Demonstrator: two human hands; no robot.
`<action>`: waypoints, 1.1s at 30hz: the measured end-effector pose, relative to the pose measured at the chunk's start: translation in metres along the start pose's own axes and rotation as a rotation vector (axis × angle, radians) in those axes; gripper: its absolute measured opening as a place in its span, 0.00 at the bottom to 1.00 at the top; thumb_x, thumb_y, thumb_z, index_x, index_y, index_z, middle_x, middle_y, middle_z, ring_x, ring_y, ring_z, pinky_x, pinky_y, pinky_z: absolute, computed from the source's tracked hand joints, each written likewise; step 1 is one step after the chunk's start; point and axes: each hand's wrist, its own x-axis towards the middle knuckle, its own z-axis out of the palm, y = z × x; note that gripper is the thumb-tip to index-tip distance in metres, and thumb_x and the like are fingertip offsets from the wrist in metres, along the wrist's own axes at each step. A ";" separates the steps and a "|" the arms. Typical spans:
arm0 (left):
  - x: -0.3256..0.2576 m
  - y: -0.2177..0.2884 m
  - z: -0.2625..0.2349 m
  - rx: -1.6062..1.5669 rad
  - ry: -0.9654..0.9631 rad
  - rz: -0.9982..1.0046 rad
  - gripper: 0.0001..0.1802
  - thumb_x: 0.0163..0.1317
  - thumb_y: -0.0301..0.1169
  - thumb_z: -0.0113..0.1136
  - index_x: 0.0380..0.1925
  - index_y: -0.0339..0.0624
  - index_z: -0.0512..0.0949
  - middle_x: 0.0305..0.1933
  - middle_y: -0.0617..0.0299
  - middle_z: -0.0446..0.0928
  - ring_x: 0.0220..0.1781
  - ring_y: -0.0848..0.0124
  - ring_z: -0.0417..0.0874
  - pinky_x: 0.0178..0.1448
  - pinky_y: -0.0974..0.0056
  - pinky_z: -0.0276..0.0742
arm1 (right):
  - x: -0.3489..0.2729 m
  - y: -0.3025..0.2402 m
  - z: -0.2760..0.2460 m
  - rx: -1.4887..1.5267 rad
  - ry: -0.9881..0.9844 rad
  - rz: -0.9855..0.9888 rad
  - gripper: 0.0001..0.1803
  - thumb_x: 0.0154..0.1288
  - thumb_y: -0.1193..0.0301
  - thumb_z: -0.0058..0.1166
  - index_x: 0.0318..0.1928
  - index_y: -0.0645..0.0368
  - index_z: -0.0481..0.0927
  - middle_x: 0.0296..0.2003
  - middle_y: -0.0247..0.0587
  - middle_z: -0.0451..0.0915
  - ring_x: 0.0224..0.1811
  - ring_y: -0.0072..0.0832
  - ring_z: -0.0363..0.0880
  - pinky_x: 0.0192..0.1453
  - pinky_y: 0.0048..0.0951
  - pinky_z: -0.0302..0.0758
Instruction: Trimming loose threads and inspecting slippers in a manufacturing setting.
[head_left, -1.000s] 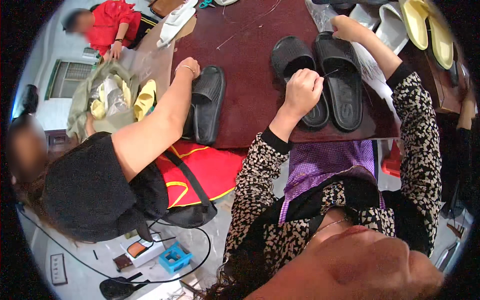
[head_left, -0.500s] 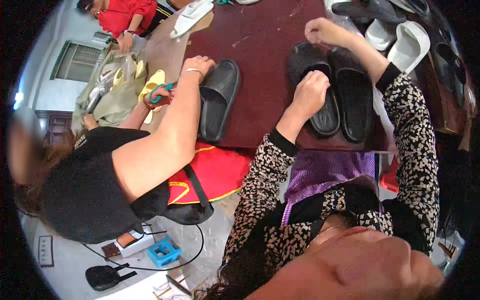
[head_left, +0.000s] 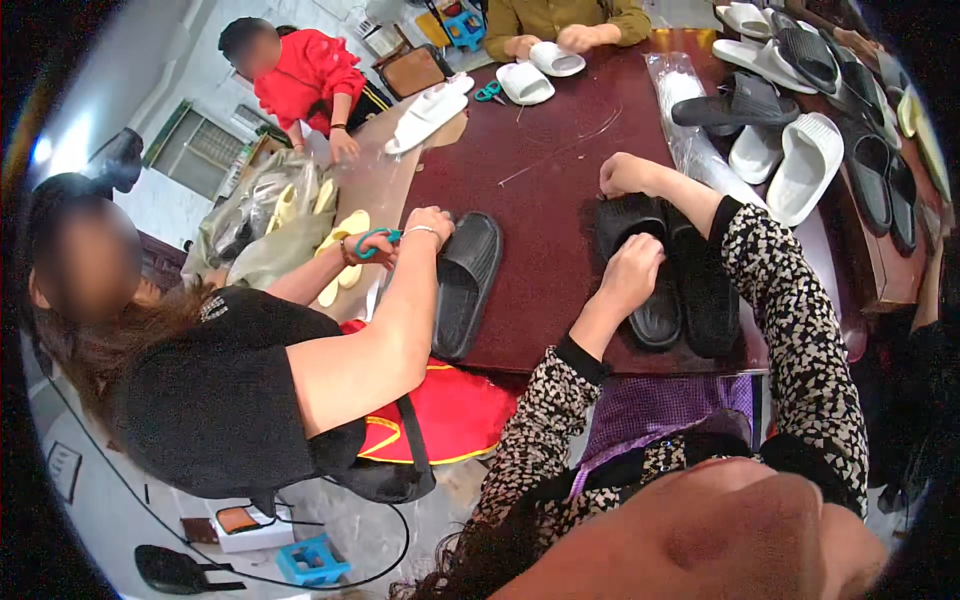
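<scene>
A pair of black slide slippers lies in front of me, toes pointing away. My left hand [head_left: 633, 272] is closed in a pinch over the left black slipper [head_left: 657, 322], at the opening below its strap. Just beyond that slipper's toe is my right hand [head_left: 628, 175], its fingers curled together. Whatever either hand may hold is too small or hidden to make out. The right black slipper [head_left: 708, 290] lies close alongside, partly behind my right forearm and in shade.
Left, a co-worker's hand [head_left: 428, 222] touches another black slipper [head_left: 468, 290]; teal-handled scissors [head_left: 376, 243] hang on their other hand. White slippers [head_left: 808, 170] and black ones pile up at right beside clear plastic wrap [head_left: 690, 135]. A person across handles a white slipper [head_left: 556, 60].
The view has tilted up, showing more of the table's far side. My right hand has shifted slightly left, nearer the left slipper's toe. My left hand stays over the same slipper.
</scene>
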 end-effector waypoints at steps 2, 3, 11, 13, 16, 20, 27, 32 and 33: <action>0.001 -0.001 -0.002 -0.009 0.032 0.024 0.01 0.53 0.22 0.52 0.27 0.36 0.70 0.31 0.51 0.71 0.37 0.52 0.73 0.42 0.55 0.70 | -0.001 -0.001 -0.003 0.278 0.086 0.162 0.05 0.48 0.73 0.55 0.27 0.61 0.79 0.23 0.36 0.78 0.26 0.26 0.74 0.33 0.28 0.71; 0.001 -0.003 -0.003 -0.011 0.035 0.024 0.01 0.53 0.22 0.52 0.27 0.36 0.70 0.31 0.51 0.71 0.37 0.52 0.73 0.42 0.55 0.70 | -0.001 -0.003 -0.004 0.275 0.086 0.163 0.05 0.48 0.73 0.55 0.27 0.61 0.79 0.23 0.36 0.78 0.26 0.26 0.74 0.33 0.28 0.71; 0.002 -0.009 -0.005 0.001 0.024 -0.013 0.02 0.53 0.22 0.52 0.27 0.36 0.71 0.31 0.51 0.71 0.37 0.52 0.73 0.42 0.55 0.71 | 0.002 -0.002 0.001 0.050 0.047 0.044 0.05 0.49 0.72 0.55 0.27 0.61 0.79 0.23 0.34 0.77 0.26 0.25 0.73 0.34 0.28 0.70; 0.003 -0.008 -0.004 -0.023 -0.008 -0.028 0.01 0.53 0.22 0.51 0.27 0.37 0.71 0.31 0.51 0.71 0.37 0.52 0.73 0.42 0.55 0.70 | 0.004 -0.001 0.003 0.032 0.012 0.046 0.07 0.50 0.72 0.53 0.29 0.62 0.80 0.25 0.37 0.78 0.28 0.26 0.74 0.36 0.29 0.71; 0.002 -0.008 -0.001 -0.029 -0.025 -0.035 0.01 0.53 0.22 0.50 0.27 0.37 0.70 0.31 0.51 0.71 0.37 0.52 0.73 0.42 0.55 0.70 | 0.004 0.000 0.005 0.003 -0.024 0.044 0.08 0.50 0.71 0.53 0.30 0.62 0.80 0.26 0.38 0.79 0.31 0.27 0.75 0.38 0.30 0.72; 0.001 -0.008 -0.001 -0.016 -0.031 -0.031 0.02 0.52 0.22 0.49 0.27 0.37 0.70 0.30 0.52 0.71 0.37 0.52 0.73 0.41 0.55 0.70 | -0.001 -0.007 0.004 -0.041 -0.078 0.035 0.08 0.50 0.71 0.56 0.30 0.60 0.80 0.27 0.36 0.79 0.32 0.25 0.74 0.39 0.30 0.71; 0.003 -0.005 -0.006 -0.029 -0.022 -0.016 0.01 0.53 0.23 0.49 0.26 0.37 0.70 0.30 0.52 0.71 0.36 0.52 0.73 0.40 0.54 0.70 | -0.006 -0.022 0.003 0.071 -0.131 0.153 0.05 0.52 0.71 0.55 0.29 0.58 0.79 0.25 0.33 0.78 0.29 0.22 0.73 0.34 0.30 0.71; 0.005 -0.002 -0.010 -0.036 0.008 -0.019 0.05 0.53 0.23 0.53 0.31 0.36 0.72 0.34 0.51 0.73 0.38 0.54 0.75 0.43 0.57 0.72 | -0.001 -0.003 0.002 0.321 0.057 0.043 0.05 0.53 0.71 0.53 0.28 0.59 0.77 0.22 0.33 0.75 0.24 0.20 0.72 0.31 0.23 0.70; 0.005 -0.003 -0.012 -0.064 0.105 -0.012 0.06 0.54 0.23 0.53 0.33 0.37 0.73 0.35 0.50 0.74 0.38 0.54 0.75 0.43 0.58 0.73 | -0.001 -0.010 -0.001 0.292 0.124 0.045 0.04 0.54 0.72 0.52 0.28 0.59 0.76 0.21 0.32 0.75 0.22 0.20 0.71 0.30 0.20 0.70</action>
